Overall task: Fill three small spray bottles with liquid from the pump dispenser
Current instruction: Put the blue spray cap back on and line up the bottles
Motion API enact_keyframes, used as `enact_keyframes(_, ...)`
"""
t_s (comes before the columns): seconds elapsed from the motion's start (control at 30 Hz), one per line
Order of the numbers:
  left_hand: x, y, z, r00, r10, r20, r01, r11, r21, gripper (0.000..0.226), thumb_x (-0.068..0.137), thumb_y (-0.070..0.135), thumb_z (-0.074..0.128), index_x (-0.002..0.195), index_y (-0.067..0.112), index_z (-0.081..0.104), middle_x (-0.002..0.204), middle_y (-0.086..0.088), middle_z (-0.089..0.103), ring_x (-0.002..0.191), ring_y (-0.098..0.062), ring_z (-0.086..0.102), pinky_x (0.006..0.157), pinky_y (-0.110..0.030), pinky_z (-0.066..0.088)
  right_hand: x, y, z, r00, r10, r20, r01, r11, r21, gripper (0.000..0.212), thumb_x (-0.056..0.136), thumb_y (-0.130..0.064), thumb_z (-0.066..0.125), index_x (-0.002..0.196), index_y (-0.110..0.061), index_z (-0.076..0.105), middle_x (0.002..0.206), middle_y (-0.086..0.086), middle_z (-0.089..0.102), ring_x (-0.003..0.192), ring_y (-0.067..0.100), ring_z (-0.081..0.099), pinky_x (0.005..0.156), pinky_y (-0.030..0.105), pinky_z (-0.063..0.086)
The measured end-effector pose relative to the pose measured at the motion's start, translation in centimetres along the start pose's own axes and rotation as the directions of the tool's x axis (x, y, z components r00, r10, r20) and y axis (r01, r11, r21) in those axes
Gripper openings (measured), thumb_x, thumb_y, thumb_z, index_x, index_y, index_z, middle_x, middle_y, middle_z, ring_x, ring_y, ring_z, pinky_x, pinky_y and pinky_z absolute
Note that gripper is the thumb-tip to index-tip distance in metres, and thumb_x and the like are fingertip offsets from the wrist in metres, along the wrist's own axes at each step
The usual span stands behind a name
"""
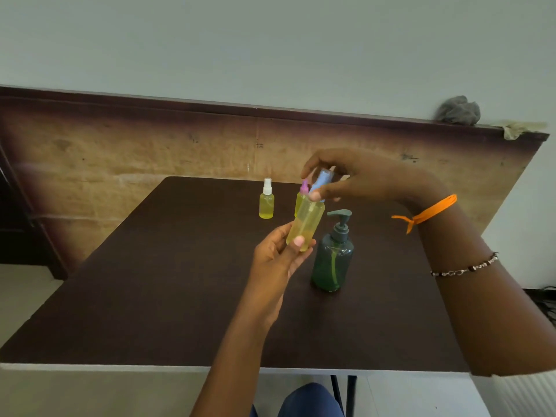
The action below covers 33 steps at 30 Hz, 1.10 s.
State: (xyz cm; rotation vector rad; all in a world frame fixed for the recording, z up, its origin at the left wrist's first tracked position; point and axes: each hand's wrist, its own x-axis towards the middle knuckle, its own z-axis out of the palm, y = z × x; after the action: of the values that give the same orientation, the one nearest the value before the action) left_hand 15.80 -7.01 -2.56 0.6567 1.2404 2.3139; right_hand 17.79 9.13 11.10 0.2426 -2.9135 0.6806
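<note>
— Holding the third spray bottle [305,225] low in the left hand [279,254] — its long axis leans up and right, neck toward the right hand [355,179]?

— Yes; that hand pinches the blue spray cap [322,182] just above the neck, so it goes down along that lean. Two capped bottles stand behind, the pump dispenser [332,254] just right.
</note>
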Motion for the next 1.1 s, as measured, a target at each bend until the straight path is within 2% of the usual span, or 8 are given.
enact_keyframes(0.1, 0.0, 0.0, 0.0, 1.0, -0.006, -0.012, 0.006, 1.0, -0.012, 0.02, 0.091, 0.007, 0.052, 0.107, 0.016, 0.06, 0.104, 0.0, 0.069, 0.097, -0.014, 0.067, 0.087, -0.022, 0.053, -0.3, 0.4, -0.3, 0.989, -0.093, 0.116, 0.083, 0.993, 0.083, 0.029, 0.082, 0.001, 0.07, 0.103, -0.018, 0.063, 0.109, 0.004, 0.065, 0.1, 0.019, 0.063, 0.086, 0.029, 0.052)
enact_keyframes(0.27, -0.2, -0.3, 0.0, 1.0, -0.024, -0.007, 0.024, 1.0, 0.014, 0.021, 0.09, 0.005, 0.052, 0.105, 0.018, 0.06, 0.097, 0.004, 0.071, 0.094, -0.012, 0.068, 0.084, -0.02, 0.054, -0.3, 0.2, -0.2, 0.993, 0.002, 0.121, -0.014, 0.995, 0.097, 0.013, 0.079, -0.01, 0.075, 0.089, -0.015, 0.068, 0.086, 0.001, 0.069, 0.07, 0.004, 0.065, 0.062, 0.014, 0.05)
enact_keyframes(0.47, -0.4, 0.2, 0.2, 0.993, -0.093, 0.079, 0.105, 0.981, -0.164, 0.036, 0.082, 0.025, 0.05, 0.107, 0.002, 0.06, 0.091, -0.011, 0.067, 0.076, -0.014, 0.065, 0.084, -0.031, 0.056, -0.8, 1.0, 0.8, 0.998, -0.057, -0.032, 0.065, 0.928, 0.367, 0.019, 0.082, -0.009, 0.072, 0.1, -0.008, 0.065, 0.093, 0.002, 0.067, 0.081, 0.004, 0.064, 0.072, 0.019, 0.053)
enact_keyframes(0.53, -0.6, 0.5, 0.4, 0.978, -0.162, 0.132, 0.197, 0.929, -0.314, 0.041, 0.085, 0.027, 0.047, 0.108, -0.004, 0.06, 0.082, -0.012, 0.065, 0.066, -0.012, 0.061, 0.078, -0.032, 0.058, -1.0, 1.6, 1.8, 0.994, -0.075, -0.076, 0.105, 0.809, 0.578, 0.021, 0.079, -0.017, 0.076, 0.098, -0.014, 0.068, 0.093, 0.0, 0.07, 0.087, 0.01, 0.066, 0.077, 0.022, 0.053)
enact_keyframes(0.63, -0.7, 0.5, 0.4, 0.922, -0.259, 0.288, 0.372, 0.8, -0.471, 0.042, 0.084, 0.028, 0.058, 0.106, -0.007, 0.065, 0.08, -0.013, 0.063, 0.063, -0.012, 0.06, 0.076, -0.033, 0.058, -1.2, 2.3, 3.9, 0.984, -0.159, -0.075, 0.143, 0.48, 0.865, 0.033, 0.075, -0.035, 0.078, 0.102, -0.019, 0.071, 0.095, 0.001, 0.071, 0.092, 0.014, 0.066, 0.081, 0.027, 0.054)
enact_keyframes(0.7, -0.9, 0.4, 0.5, 0.879, -0.255, 0.404, 0.448, 0.73, -0.515, 0.05, 0.072, 0.023, 0.077, 0.109, -0.008, 0.064, 0.084, -0.015, 0.064, 0.067, -0.014, 0.063, 0.078, -0.034, 0.057, -1.1, 2.3, 5.4, 0.978, -0.186, -0.098, 0.147, 0.267, 0.953, 0.037, 0.075, -0.036, 0.078, 0.106, -0.018, 0.071, 0.095, 0.001, 0.071, 0.09, 0.012, 0.065, 0.085, 0.028, 0.053)
enact_keyframes(0.77, -1.0, 0.3, 0.6, 0.867, -0.247, 0.433, 0.457, 0.74, -0.493, 0.059, 0.062, 0.021, 0.085, 0.109, -0.008, 0.064, 0.087, -0.016, 0.066, 0.071, -0.016, 0.066, 0.077, -0.034, 0.057, -1.0, 2.3, 6.5, 0.978, -0.178, -0.112, 0.142, 0.167, 0.976, 0.037, 0.075, -0.036, 0.077, 0.105, -0.016, 0.07, 0.095, 0.001, 0.069, 0.088, 0.011, 0.064, 0.087, 0.031, 0.052)
enact_keyframes(1.1, -1.3, 1.1, 0.0, 0.929, -0.213, 0.303, 0.305, 0.904, -0.3, 0.059, 0.051, 0.023, 0.089, 0.099, -0.003, 0.07, 0.091, -0.019, 0.07, 0.083, -0.023, 0.07, 0.075, -0.032, 0.057, -1.6, 1.0, 7.4, 0.993, -0.05, -0.11, 0.119, 0.231, 0.966, 0.034, 0.075, -0.04, 0.075, 0.099, -0.016, 0.069, 0.087, -0.002, 0.065, 0.079, 0.012, 0.062, 0.08, 0.039, 0.034)
